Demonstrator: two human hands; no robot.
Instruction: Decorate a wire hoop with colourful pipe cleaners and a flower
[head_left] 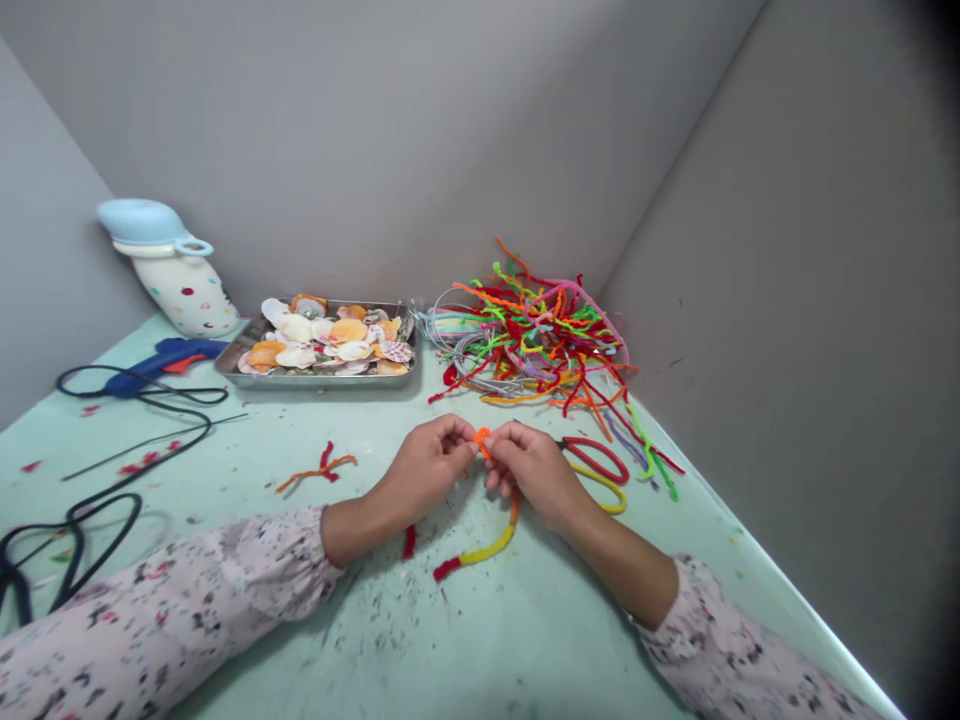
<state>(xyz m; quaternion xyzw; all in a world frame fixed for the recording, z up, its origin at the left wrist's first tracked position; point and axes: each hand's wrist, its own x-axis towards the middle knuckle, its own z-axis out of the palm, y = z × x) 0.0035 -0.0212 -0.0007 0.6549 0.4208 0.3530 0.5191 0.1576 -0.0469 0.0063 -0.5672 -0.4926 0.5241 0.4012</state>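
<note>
Both our hands meet near the middle of the mint-green table (420, 650). Our left hand (424, 468) pinches a small orange pipe-cleaner piece (482, 441) between thumb and forefinger, and our right hand (536, 475) grips its other side the same way, so the piece sits between our fingertips. Below our right fingers a pipe cleaner banded orange, yellow and red (487, 552) curves toward the table's near edge; we cannot tell whether it joins the orange piece. Scissors (611, 470) with red and yellow handle loops lie just beside our right hand, toward the right edge. A short red pipe cleaner (409, 541) lies by our left wrist, and a crossed orange-and-red pair (321, 468) rests farther left. Along the back edge we see a metal tray (315, 382) of seashells (349, 332); a tangled heap of colored pipe cleaners (540, 330) spreads toward the back right corner. At the back left corner stands a blue-lidded bottle (184, 290), with a blue glue gun (161, 365) and its dark cord (202, 430) before it.
</note>
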